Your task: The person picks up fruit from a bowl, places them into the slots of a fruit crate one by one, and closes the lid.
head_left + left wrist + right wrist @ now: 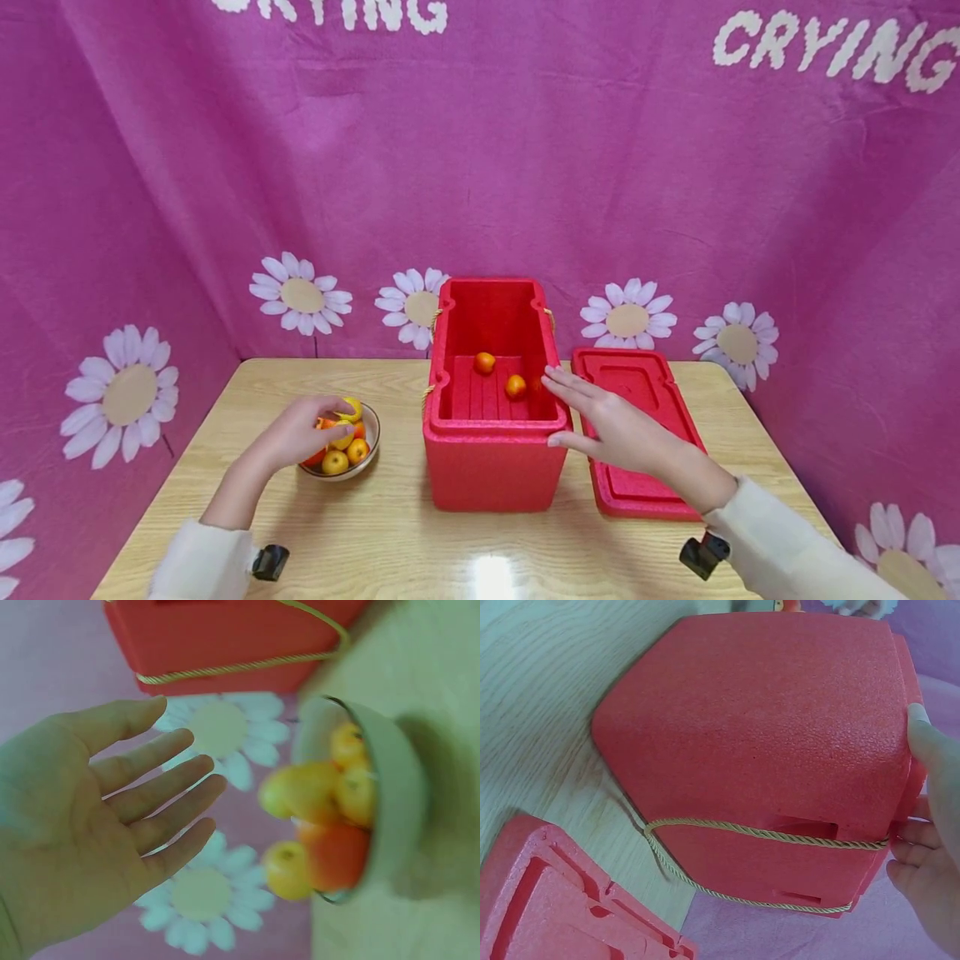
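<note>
Pink-purple curtain [480, 167] with big white daisies [129, 394] covers the left side, runs across the back, where parts of the white word "CRYING" appear twice, and continues on the right. In front stands a pale wooden table [390, 542].

At left, a person's cream sleeve [206, 554] leads to the left hand [303, 433], held just above a bowl. Its fingers are loosely extended and slightly parted; the left wrist view shows the palm bare and the fingertips apart from the fruit. The bowl [401, 787] is pale with a dark rim and holds a heap of yellow, orange and red fruit [335, 461].

At the middle, well apart from the bowl, a deep red box [495, 475] stands upright and uncovered. Two orange fruits [515, 386] lie apart from each other on its ribbed floor. Gold rope [757, 832] hangs along its sides.

To the right of the box, the right hand [622, 429] touches the near right corner of its rim, fingers straight together, thumb spread away, grasping nothing. Partly beneath this arm, just beside the box, the red lid [648, 383] lies flat, its recessed face up.
</note>
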Available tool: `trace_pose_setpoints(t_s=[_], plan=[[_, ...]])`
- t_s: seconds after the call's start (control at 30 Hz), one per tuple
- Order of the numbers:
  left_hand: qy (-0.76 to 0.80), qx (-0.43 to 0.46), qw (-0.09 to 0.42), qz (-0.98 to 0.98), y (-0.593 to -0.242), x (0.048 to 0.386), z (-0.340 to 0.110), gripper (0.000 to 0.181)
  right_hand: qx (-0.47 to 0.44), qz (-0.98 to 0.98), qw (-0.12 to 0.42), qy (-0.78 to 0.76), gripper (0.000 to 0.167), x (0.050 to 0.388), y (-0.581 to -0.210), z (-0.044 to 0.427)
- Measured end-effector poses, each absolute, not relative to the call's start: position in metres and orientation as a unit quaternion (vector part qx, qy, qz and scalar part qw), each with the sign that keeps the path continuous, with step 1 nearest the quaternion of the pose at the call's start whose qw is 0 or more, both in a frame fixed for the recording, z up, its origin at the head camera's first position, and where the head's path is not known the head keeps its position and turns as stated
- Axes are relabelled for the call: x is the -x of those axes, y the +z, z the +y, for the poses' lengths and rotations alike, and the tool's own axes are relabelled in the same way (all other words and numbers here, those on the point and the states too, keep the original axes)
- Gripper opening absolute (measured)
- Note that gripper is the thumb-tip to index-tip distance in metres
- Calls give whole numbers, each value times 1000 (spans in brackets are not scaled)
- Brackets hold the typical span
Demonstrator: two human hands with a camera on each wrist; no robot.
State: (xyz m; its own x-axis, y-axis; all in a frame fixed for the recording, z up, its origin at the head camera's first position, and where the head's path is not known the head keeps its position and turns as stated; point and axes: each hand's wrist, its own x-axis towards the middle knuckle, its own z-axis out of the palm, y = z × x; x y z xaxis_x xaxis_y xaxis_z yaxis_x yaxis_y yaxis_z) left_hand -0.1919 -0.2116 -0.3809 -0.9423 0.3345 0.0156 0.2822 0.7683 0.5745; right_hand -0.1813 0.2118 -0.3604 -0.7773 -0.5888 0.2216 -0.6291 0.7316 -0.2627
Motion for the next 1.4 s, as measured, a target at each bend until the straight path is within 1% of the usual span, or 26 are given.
trace_pose_setpoints(t_s=[0.13,0.3,0.5,0.63,0.9,1.03,1.27,1.4], plan=[[295,-136,31,945,-400,185,-221,30,-320,-931,52,169,82,180,-360,212],[279,-126,-6,952,-420,181,-227,30,-315,-932,48,174,82,179,-359,212],[263,-118,-66,955,-437,182,-226,35,-317,-931,47,175,82,179,-359,213],[233,-108,-92,962,-447,188,-221,42,-315,-932,45,174,82,180,-359,214],[185,-89,-110,973,-456,195,-210,45,-315,-931,40,178,82,180,-360,213],[164,-71,-118,977,-457,199,-202,43,-311,-932,38,182,82,179,-358,214],[134,-60,-156,977,-460,199,-196,38,-318,-929,42,184,82,181,-361,213],[127,-59,-159,977,-462,199,-195,36,-320,-928,47,185,82,181,-363,213]])
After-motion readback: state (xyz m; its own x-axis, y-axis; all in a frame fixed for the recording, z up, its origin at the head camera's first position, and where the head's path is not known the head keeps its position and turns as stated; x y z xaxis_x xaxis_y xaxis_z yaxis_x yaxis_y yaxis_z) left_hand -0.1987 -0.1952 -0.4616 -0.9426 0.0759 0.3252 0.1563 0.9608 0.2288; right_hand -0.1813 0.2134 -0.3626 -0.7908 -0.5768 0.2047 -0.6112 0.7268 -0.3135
